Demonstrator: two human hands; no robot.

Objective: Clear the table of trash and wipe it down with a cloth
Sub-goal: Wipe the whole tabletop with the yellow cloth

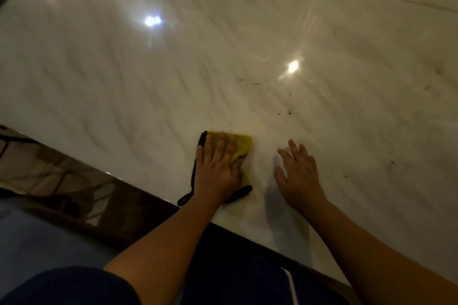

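A yellow cloth [241,142] with a black border lies on the glossy white marble table [124,77] near its front edge. My left hand [219,164] presses flat on the cloth, fingers straight and spread. To its right my right hand [298,171] hovers just over or rests on the bare tabletop, fingers spread, holding nothing. Small dark crumbs [285,112] are scattered on the table beyond and to the right of my hands.
The table's dark front edge [138,195] runs diagonally from the left to the lower right. A tiled floor and part of a chair frame [29,156] show at the left. Bright lamp reflections sit on the tabletop.
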